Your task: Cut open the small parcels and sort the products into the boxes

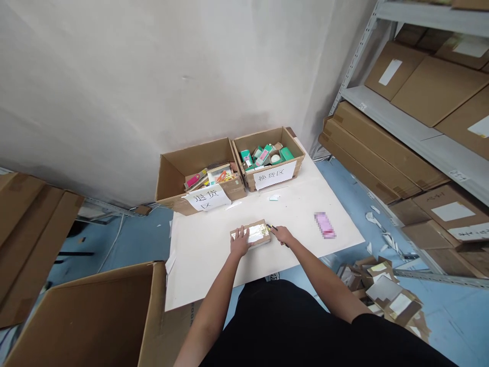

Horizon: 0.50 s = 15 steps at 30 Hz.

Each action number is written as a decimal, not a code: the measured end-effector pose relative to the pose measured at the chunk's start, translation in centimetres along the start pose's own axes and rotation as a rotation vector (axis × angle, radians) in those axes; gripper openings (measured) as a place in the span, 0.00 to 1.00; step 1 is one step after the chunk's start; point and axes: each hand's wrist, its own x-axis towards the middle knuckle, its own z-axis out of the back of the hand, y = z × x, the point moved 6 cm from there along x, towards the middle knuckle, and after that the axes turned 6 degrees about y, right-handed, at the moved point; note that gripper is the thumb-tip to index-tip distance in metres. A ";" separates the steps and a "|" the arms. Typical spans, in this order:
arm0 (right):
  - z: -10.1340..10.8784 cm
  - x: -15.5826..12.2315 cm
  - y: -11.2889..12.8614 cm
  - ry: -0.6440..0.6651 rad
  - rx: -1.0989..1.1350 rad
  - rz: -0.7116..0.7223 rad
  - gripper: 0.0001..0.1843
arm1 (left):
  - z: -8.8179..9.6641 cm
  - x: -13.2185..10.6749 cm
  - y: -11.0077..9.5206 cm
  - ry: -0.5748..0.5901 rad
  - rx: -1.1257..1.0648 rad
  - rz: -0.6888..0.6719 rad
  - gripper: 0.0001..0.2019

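Observation:
A small cardboard box (258,233) with a white label lies flat on the white tabletop (206,244) in front of me. My left hand (240,242) grips its left end, fingers over the top. In my right hand (283,235) is a slim black-and-yellow utility knife (273,229), its tip at the box's right end by the label. How far the blade is out is too small to tell.
Two open cartons stand at the back: the left carton (175,168) holds packets, the right carton (296,165) green boxes. A pink blurred item (324,225) lies right. A large open carton (103,306), a shelf rack (405,112) and discarded boxes (393,295) surround the table.

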 end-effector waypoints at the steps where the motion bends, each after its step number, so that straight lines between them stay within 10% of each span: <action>1: -0.2 -0.2 -0.2 0.012 -0.004 0.003 0.27 | 0.0 0.0 0.0 -0.002 0.005 -0.002 0.39; 15: -3.7 -3.2 -5.3 -0.085 0.194 -0.034 0.27 | 2.0 -0.3 0.1 -0.094 0.017 -0.001 0.35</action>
